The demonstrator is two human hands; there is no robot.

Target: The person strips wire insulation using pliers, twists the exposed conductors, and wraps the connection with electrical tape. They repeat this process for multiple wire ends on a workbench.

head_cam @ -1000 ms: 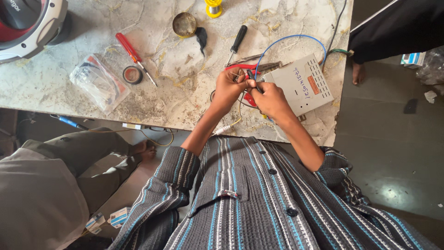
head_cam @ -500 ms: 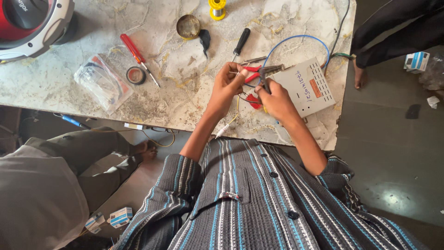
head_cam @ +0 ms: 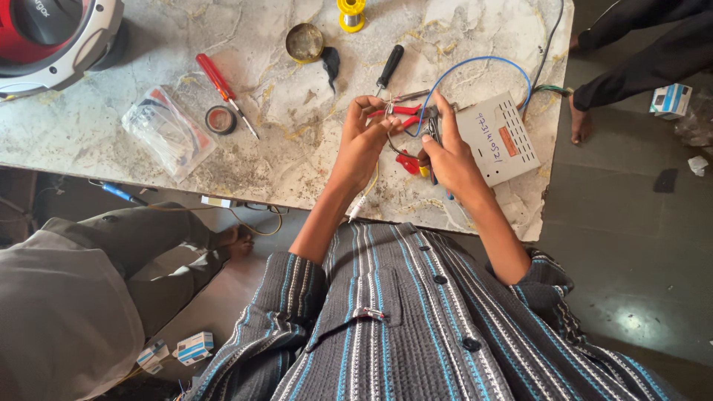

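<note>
- At the far left, a second person in grey clothing (head_cam: 67, 312) stands beside the marble table (head_cam: 89, 141), seen only from above.
- On the table's top left corner sits a round red and grey appliance (head_cam: 52, 33).
- To its right lies a clear plastic bag (head_cam: 167, 130) with small parts inside, and just beside it a roll of black tape (head_cam: 220, 119).
- A red-handled screwdriver (head_cam: 223, 89) lies at a slant next to the tape.
- Further right, near the table's far edge, are a small round tin (head_cam: 304, 42) and a yellow spool of wire (head_cam: 351, 13).
- A black-handled screwdriver (head_cam: 388, 68) lies just past the tin, close to the hands.
- The left hand (head_cam: 368, 141) is raised over the table, fingers curled and pinching thin wires between thumb and fingertips.
- Red-handled pliers (head_cam: 405, 115) sit between the two hands; their handles show beside the left fingers, and whether that hand grips them I cannot tell.
- The right hand (head_cam: 449, 156) is closed around a slim dark tool, index finger stretched forward, touching the same wires.
- A blue wire (head_cam: 483, 59) loops from the hands up and over to a grey box-shaped device (head_cam: 505, 141), which lies on the table just right of the right hand.
- At the far right, another person's dark sleeve (head_cam: 639, 59) reaches towards the table edge.
</note>
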